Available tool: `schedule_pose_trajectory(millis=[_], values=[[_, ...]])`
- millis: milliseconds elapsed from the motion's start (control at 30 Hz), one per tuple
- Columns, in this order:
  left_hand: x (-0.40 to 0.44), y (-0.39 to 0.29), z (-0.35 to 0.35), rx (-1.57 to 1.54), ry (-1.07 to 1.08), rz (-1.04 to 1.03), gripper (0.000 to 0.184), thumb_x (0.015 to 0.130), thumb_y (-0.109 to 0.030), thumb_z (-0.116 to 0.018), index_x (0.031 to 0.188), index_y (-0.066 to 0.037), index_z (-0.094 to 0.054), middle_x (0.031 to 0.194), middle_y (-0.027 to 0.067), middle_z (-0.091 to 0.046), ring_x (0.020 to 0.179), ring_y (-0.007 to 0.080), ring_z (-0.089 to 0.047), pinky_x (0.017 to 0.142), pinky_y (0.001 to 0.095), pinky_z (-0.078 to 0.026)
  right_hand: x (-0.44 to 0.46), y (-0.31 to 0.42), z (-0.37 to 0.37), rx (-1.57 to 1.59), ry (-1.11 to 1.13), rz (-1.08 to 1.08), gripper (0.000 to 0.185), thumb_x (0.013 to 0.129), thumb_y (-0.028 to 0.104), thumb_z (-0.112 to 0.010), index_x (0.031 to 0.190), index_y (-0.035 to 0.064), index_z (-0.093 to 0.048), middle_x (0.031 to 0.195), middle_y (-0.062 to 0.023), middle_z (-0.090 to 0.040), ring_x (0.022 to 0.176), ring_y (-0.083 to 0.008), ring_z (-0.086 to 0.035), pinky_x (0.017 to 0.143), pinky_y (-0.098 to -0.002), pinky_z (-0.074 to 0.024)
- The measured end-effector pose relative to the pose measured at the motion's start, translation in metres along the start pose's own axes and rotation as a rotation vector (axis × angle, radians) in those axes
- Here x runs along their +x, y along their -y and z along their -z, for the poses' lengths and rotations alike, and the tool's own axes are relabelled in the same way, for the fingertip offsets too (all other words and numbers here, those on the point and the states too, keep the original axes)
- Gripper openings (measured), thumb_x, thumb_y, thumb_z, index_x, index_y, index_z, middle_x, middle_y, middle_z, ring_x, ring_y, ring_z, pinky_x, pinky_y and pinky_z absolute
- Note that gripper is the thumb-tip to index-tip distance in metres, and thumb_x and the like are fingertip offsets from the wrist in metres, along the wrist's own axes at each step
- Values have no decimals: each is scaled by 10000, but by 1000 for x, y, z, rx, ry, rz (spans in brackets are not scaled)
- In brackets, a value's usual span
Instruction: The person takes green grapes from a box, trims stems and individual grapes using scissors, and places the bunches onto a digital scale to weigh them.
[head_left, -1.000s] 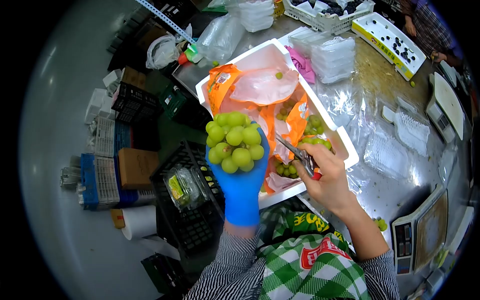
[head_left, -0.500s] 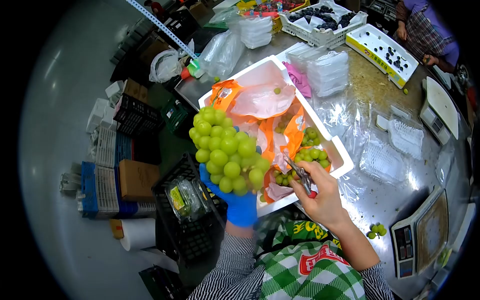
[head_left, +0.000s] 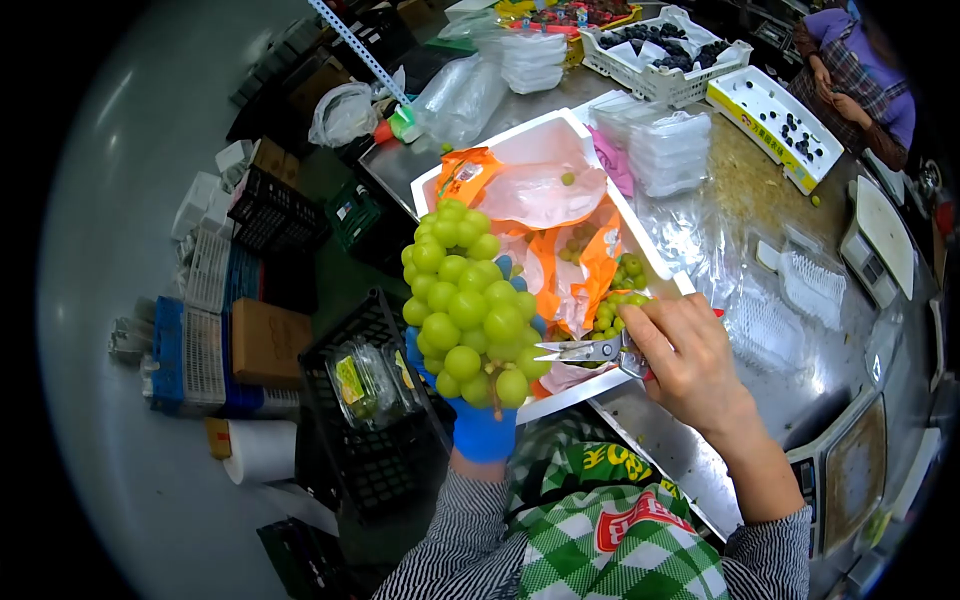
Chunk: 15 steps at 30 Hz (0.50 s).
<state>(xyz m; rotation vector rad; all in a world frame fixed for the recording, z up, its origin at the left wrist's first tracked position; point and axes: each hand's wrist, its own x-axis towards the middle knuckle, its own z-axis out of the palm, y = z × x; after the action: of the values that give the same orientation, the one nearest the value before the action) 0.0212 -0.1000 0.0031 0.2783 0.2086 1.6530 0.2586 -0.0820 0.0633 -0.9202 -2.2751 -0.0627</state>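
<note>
A large bunch of green grapes rests in my left hand, which wears a blue glove; its fingers curl round the back of the bunch and are mostly hidden. My bare right hand grips a pair of small scissors with red on the handles. Their blades are parted and point left, close to the lower right grapes of the bunch. Behind the bunch stands a white foam box holding orange-and-pink wrapping and more green grapes.
A black crate with clear packs is below left. Stacked clear trays, a white crate of dark grapes, a shallow box and weighing scales stand on the metal table. A person in a checked apron is at the far right.
The scissors have swung from over the box to beside the bunch, their blades now parted and pointing left. The bunch has turned and shifted slightly right. The other person's hands have come together.
</note>
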Motion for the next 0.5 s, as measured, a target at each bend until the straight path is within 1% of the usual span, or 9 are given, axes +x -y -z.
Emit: schedule_pose_trajectory(millis=[33, 100, 167, 200, 267, 400, 500], values=[[-2, 0, 1, 23, -26, -30, 462, 976, -310, -541, 1356, -78, -416, 1292, 104, -521, 1167, 265, -548, 976, 427, -515, 2, 0, 1, -29, -14, 32, 392, 698, 32, -642, 1089, 4, -635, 885, -93, -575, 782, -234, -584, 737, -367, -475], [-5, 0, -11, -83, 30, 61, 586, 968, -387, -532, 1422, -66, -348, 1394, 118, -460, 1200, 271, -525, 986, 464, -472, 5, 0, 3, -71, -24, 83, 363, 713, 51, -646, 1073, 8, -640, 872, -82, -568, 769, -212, -579, 714, -349, -477], [-8, 0, -6, -17, 17, 39, 583, 972, -379, -526, 1425, -61, -342, 1406, 126, -450, 1194, 275, -530, 981, 473, -477, 9, 0, 6, -111, -47, 133, 344, 719, 63, -652, 1060, 11, -643, 863, -72, -559, 753, -195, -574, 694, -334, -475], [-12, 1, 12, 100, -25, -26, 518, 980, -333, -524, 1394, -62, -369, 1367, 127, -471, 1173, 277, -547, 970, 463, -502, 11, 0, 7, -131, -66, 157, 341, 719, 65, -656, 1055, 12, -643, 860, -68, -555, 744, -189, -570, 686, -327, -472], [-17, 3, 22, 186, -106, -79, 455, 986, -290, -525, 1359, -61, -401, 1319, 131, -499, 1142, 279, -569, 952, 456, -532, 14, 0, 9, -163, -94, 199, 329, 722, 69, -661, 1046, 13, -643, 853, -61, -548, 724, -178, -564, 668, -316, -464], [-19, 6, 20, 184, -196, -61, 478, 970, -305, -550, 1350, -51, -410, 1293, 145, -530, 1110, 283, -596, 930, 460, -550, 20, -1, 17, -192, -107, 279, 305, 731, 83, -674, 1027, 17, -645, 842, -52, -538, 688, -155, -557, 643, -297, -444], [-19, 7, 6, 430, -160, -105, 503, 954, -314, -572, 1347, -42, -413, 1292, 151, -548, 1106, 288, -613, 933, 451, -555, 24, -8, 25, -213, -107, 353, 295, 728, 95, -689, 1010, 23, -646, 832, -43, -538, 673, -138, -551, 638, -286, -431]])
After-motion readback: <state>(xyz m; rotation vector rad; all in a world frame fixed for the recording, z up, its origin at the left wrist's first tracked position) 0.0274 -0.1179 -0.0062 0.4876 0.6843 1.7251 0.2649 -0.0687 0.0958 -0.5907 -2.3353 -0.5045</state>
